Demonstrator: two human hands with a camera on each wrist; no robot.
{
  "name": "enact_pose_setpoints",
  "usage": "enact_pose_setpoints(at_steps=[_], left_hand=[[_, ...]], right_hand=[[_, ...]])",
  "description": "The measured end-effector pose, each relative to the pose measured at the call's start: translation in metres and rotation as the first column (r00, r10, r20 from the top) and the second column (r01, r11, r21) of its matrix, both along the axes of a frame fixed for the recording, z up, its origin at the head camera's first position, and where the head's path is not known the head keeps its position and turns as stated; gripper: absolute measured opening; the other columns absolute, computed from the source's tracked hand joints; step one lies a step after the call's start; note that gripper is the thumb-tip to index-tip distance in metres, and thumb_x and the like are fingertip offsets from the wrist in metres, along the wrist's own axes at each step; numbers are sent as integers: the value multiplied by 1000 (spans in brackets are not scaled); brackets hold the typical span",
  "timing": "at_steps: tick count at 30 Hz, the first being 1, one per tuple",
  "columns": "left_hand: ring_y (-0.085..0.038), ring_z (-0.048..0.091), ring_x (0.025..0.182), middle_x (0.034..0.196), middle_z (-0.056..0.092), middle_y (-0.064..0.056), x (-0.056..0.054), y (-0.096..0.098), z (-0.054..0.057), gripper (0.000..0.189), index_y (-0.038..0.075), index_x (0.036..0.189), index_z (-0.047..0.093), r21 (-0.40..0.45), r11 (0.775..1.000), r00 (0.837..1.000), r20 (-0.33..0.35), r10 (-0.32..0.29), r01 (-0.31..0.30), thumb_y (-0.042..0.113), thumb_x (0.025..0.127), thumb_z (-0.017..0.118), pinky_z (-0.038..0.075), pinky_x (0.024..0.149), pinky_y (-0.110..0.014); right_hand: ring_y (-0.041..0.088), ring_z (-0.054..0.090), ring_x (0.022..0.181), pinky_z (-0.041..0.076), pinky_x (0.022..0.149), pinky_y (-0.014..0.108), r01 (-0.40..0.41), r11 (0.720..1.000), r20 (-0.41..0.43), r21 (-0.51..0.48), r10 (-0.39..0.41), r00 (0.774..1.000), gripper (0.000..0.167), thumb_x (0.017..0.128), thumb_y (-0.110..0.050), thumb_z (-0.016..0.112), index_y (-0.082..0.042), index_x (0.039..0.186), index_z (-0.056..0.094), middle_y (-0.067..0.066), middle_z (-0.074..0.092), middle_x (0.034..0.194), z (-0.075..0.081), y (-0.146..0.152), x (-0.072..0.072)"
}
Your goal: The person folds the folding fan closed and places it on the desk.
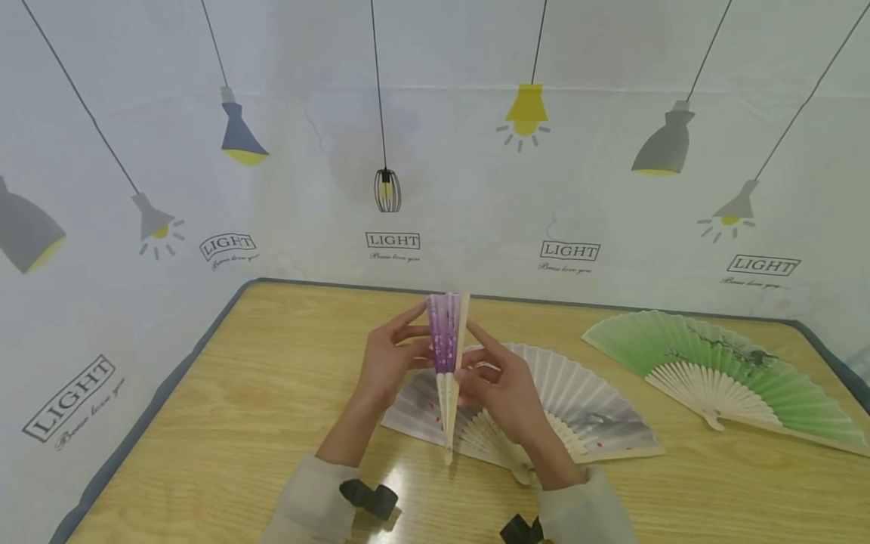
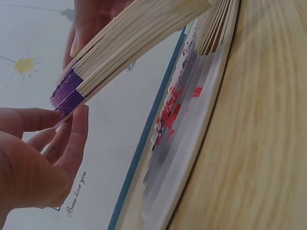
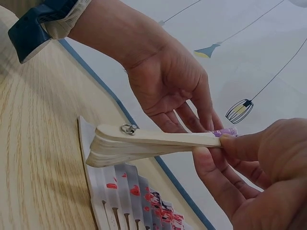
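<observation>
In the head view, the left hand [image 1: 389,364] and right hand [image 1: 501,384] both pinch 1 nearly folded purple fan [image 1: 445,340]; below the grip, 1 spread grey-white fan [image 1: 567,385] lies on the table [image 1: 272,363], with 1 green fan [image 1: 754,378] farther right.

In the left wrist view, left fingertips nip the fan's purple edge.

In the right wrist view, right thumb and fingers clasp the ribs [image 3: 158,139].

1. Held fan [image 1: 445,332]: between left hand [image 1: 389,363] and right hand [image 1: 508,393], above table [image 1: 272,378].
2. Second fan [image 1: 567,381]: on table, partly behind right hand.
3. Third fan [image 1: 737,366]: on table, right of second fan.
4. Backdrop [image 1: 462,166]: behind table.
</observation>
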State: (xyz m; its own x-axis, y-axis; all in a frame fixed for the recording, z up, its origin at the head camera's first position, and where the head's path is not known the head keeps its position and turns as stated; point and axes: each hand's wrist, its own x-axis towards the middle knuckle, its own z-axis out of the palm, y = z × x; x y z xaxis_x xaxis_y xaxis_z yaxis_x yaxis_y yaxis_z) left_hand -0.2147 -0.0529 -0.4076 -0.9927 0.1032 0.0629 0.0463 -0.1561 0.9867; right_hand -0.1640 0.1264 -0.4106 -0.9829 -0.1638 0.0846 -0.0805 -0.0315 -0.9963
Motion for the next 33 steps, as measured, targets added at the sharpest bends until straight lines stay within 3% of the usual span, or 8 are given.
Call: enact_pose_setpoints(at_steps=[23,33], left_hand=[[-23,68,67,102,66,-23,0,3,-2,50,8,133,57,28,999,1000,-11,-23,23,-8,86,64,61,68,-43],[-25,68,69,103,65,-24,2,3,0,51,8,134,56,23,999,1000,-4,-28,28,-7,86,65,61,68,-42]], right_hand=[[22,65,85,62,66,42,-91,996,-21,0,91,996,66,91,0,63,-23,148,37,22,57,111,-1,4,-2],[23,65,86,62,66,41,-92,996,-20,21,92,996,65,92,-3,63,-22,148,36,22,57,110,-2,5,-2]])
